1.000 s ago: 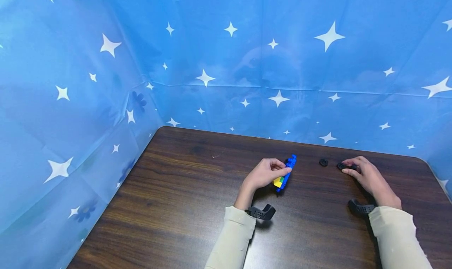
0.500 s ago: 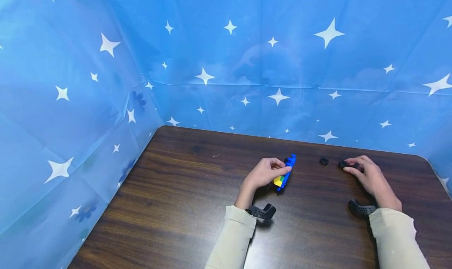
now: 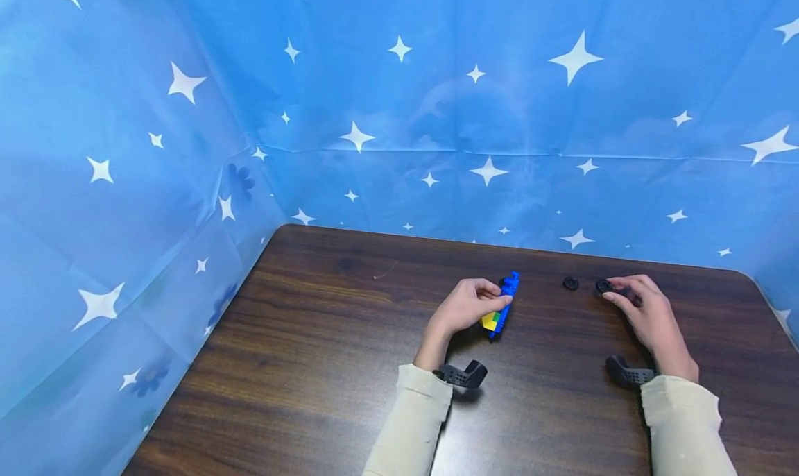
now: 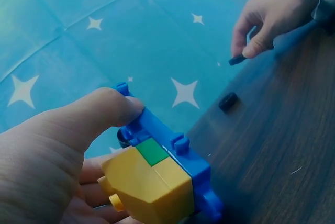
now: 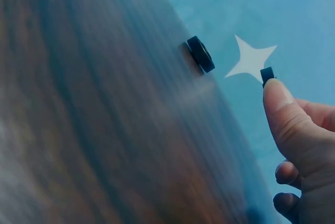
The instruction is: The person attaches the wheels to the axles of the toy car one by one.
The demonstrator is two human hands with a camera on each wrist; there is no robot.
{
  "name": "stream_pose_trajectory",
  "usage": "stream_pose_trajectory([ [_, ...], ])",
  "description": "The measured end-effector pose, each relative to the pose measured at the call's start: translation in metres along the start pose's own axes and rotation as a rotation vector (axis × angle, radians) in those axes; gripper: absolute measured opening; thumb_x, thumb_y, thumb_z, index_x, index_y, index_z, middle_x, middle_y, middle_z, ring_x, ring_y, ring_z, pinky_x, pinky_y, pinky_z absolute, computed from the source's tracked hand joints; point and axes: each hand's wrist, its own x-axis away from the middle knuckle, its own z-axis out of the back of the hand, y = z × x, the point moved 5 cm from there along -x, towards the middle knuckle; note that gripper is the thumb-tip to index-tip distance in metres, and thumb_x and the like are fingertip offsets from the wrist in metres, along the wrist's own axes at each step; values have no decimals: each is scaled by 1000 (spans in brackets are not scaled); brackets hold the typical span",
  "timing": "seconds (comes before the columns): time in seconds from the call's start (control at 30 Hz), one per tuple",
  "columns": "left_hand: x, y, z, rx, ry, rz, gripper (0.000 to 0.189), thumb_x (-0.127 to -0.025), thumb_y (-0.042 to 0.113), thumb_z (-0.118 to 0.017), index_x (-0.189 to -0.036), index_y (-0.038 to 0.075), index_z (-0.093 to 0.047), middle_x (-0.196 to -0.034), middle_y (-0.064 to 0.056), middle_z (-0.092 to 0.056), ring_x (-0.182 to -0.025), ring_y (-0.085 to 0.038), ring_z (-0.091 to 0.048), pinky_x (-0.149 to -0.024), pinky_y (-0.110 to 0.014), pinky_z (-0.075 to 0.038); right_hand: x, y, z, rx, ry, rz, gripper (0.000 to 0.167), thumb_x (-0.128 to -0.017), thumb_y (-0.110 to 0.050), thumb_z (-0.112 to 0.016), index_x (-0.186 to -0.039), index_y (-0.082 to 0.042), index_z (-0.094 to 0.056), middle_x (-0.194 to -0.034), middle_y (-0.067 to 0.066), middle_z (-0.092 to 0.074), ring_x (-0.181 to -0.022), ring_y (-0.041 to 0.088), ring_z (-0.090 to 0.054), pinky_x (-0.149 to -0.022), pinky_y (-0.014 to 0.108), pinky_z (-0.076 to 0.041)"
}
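Observation:
My left hand [image 3: 465, 308] grips a toy brick car [image 4: 157, 174] with a long blue base, yellow bricks and a green one. The car is tilted on its side, and a dark wheel [image 4: 123, 137] shows on its far side, partly hidden. Between thumb and fingers, my right hand [image 3: 652, 316] pinches a small black toy wheel [image 3: 603, 286]; in the right wrist view only the edge of that wheel [image 5: 267, 74] shows past the thumb. A second black wheel [image 3: 571, 283] lies on the table between the two hands.
Dark wood-grain table [image 3: 299, 337] with rounded far corners. A blue curtain [image 3: 437, 101] with white stars hangs behind it and along the left side. Black wrist cameras [image 3: 465, 375] are worn on both wrists.
The right hand has raised the pinched wheel slightly and turned its face more toward the head camera. The left hand and car have hardly moved; the head view has shifted a little.

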Motion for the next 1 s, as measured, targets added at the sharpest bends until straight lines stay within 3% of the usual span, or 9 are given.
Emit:
stream_pose_trajectory([
  [0.3,0,3,0,-1,7,8,43,-96,34,-74,-125,2,-70,-113,-6,-73,-93,-8,-66,-83,-24,-56,5,-11,0,-20,72,-3,29,-100,-18,-71,-123,-1,-71,-114,15,-64,-85,-11,-40,-73,14,-36],
  [0.47,0,3,0,4,3,-2,43,-95,32,-75,-125,2,-69,-112,-6,-72,-93,-8,-65,-83,-24,-56,6,-17,0,-45,104,22,28,-98,-14,-73,-122,-1,-72,-113,16,-65,-87,-14,-40,-74,12,-35],
  [0.73,0,4,0,-4,9,-14,41,-95,34,-76,-123,3,-70,-111,-6,-73,-92,-8,-65,-82,-24,-56,12,-26,-3,-50,127,11,27,-98,-13,-73,-123,-3,-73,-113,14,-64,-85,-6,-40,-73,14,-34],
  [1.0,0,5,-1,17,4,-15,40,-94,36,-77,-118,4,-73,-108,-6,-75,-90,-8,-67,-78,-24,-56,13,-39,-9,-90,163,53,27,-94,-7,-77,-120,-2,-74,-110,13,-65,-84,-3,-43,-74,11,-35],
])
